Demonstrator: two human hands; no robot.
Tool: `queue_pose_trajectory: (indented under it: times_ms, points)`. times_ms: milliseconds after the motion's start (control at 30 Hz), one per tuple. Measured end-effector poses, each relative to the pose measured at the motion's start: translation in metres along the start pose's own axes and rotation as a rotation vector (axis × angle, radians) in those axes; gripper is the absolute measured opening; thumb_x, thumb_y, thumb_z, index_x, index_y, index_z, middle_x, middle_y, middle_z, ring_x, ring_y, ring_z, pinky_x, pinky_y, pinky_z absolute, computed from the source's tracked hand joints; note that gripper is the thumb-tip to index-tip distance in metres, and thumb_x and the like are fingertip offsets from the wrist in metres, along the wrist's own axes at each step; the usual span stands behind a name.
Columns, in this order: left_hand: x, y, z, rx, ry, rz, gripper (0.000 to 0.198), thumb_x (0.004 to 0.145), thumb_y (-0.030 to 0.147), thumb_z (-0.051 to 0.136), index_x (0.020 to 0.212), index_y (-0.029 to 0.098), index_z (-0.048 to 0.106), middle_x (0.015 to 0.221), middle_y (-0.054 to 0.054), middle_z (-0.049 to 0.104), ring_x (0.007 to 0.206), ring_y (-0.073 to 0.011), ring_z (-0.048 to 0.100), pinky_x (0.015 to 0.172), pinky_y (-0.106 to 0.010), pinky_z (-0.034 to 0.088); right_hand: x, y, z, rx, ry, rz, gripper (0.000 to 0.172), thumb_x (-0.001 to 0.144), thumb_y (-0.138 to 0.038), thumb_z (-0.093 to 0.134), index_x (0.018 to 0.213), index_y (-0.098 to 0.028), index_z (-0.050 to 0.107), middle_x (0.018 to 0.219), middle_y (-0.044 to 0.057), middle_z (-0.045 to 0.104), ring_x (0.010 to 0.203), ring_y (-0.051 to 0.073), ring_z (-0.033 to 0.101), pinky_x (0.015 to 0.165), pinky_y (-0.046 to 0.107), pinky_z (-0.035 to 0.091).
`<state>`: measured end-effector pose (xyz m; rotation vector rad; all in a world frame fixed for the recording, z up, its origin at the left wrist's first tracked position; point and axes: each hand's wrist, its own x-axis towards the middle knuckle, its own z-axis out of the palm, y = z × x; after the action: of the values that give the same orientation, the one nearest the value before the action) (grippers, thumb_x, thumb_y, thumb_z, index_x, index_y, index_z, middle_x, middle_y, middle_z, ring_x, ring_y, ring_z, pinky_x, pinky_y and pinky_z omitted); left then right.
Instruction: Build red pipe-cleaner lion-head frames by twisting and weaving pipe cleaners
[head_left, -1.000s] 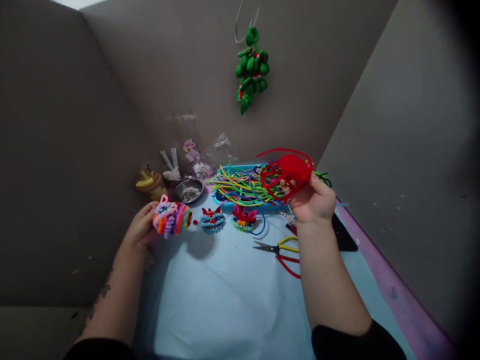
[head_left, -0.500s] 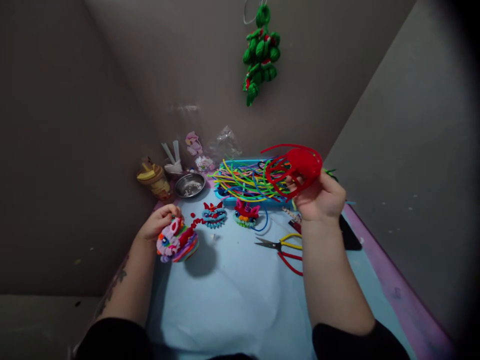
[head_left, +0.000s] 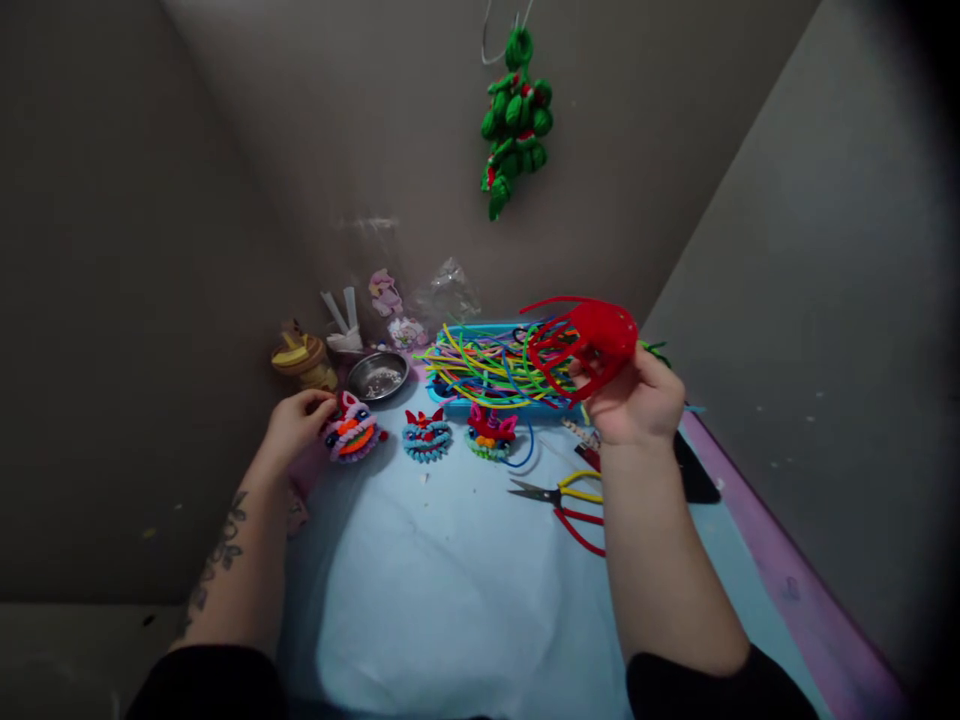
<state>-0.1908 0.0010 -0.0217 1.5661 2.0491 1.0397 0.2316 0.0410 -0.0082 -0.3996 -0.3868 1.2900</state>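
At the left of the desk [head_left: 442, 610], the left hand [head_left: 300, 425] extends from a forearm angled forward and slightly inward, its back uppermost, its fingertips drawn together and pinching the upper left edge of a purple-and-orange figure [head_left: 351, 432]. The figure's face is turned toward the viewer; whether its base touches the desk cannot be told. The right forearm rises steeply from the lower right, leaning slightly inward. The right hand [head_left: 637, 395] is raised, palm side partly visible, with fingers curled around a red openwork piece [head_left: 606, 335]; some fingers are hidden by it. This piece overlaps, in view, the right end of a blue tray [head_left: 469, 408] filled with coloured strands [head_left: 487, 370]. Between the hands stand a blue figure [head_left: 426, 438] and a red-and-green figure [head_left: 491, 437], side by side. Scissors [head_left: 555, 495], blades parted, lie near the right forearm, points leftward.
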Motion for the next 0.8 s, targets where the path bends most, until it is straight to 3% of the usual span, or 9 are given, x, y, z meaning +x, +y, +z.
queue_pose_trajectory:
  times_ms: [233, 400, 533, 800]
  points:
    - [0.023, 0.001, -0.003, 0.043, -0.077, 0.016, 0.030, 0.060, 0.043, 0.066, 0.075, 0.018, 0.070, 0.069, -0.003, 0.068, 0.063, -0.0187, 0.058, 0.055, -0.026, 0.041, 0.001, 0.000, -0.003, 0.013, 0.007, 0.003, 0.014, 0.076, -0.020, 0.054, 0.084, -0.019, 0.064, 0.075, 0.001, 0.071, 0.064, 0.017, 0.066, 0.058, 0.032, 0.054]
    - [0.033, -0.008, 0.010, -0.019, -0.074, -0.001, 0.028, 0.057, 0.039, 0.066, 0.073, 0.016, 0.069, 0.065, -0.004, 0.067, 0.060, -0.0176, 0.057, 0.055, -0.025, 0.041, 0.000, 0.000, 0.000, -0.018, 0.008, -0.010, 0.011, 0.074, -0.021, 0.054, 0.080, -0.019, 0.064, 0.076, 0.000, 0.071, 0.066, 0.017, 0.067, 0.057, 0.031, 0.055]
    - [0.037, -0.020, 0.021, -0.102, -0.011, -0.015, 0.033, 0.059, 0.040, 0.067, 0.080, 0.015, 0.068, 0.071, -0.005, 0.068, 0.065, -0.0183, 0.059, 0.058, -0.026, 0.043, -0.002, 0.000, 0.002, -0.035, 0.008, -0.016, 0.012, 0.074, -0.020, 0.055, 0.079, -0.019, 0.065, 0.076, 0.001, 0.071, 0.068, 0.017, 0.067, 0.057, 0.031, 0.054]
    - [0.029, -0.024, 0.021, -0.247, -0.043, -0.043, 0.045, 0.064, 0.044, 0.068, 0.096, 0.013, 0.067, 0.082, -0.006, 0.069, 0.068, -0.0174, 0.061, 0.061, -0.026, 0.047, -0.001, 0.003, 0.003, -0.067, 0.014, -0.012, 0.012, 0.076, -0.022, 0.054, 0.080, -0.020, 0.065, 0.075, 0.000, 0.070, 0.069, 0.018, 0.066, 0.059, 0.033, 0.054]
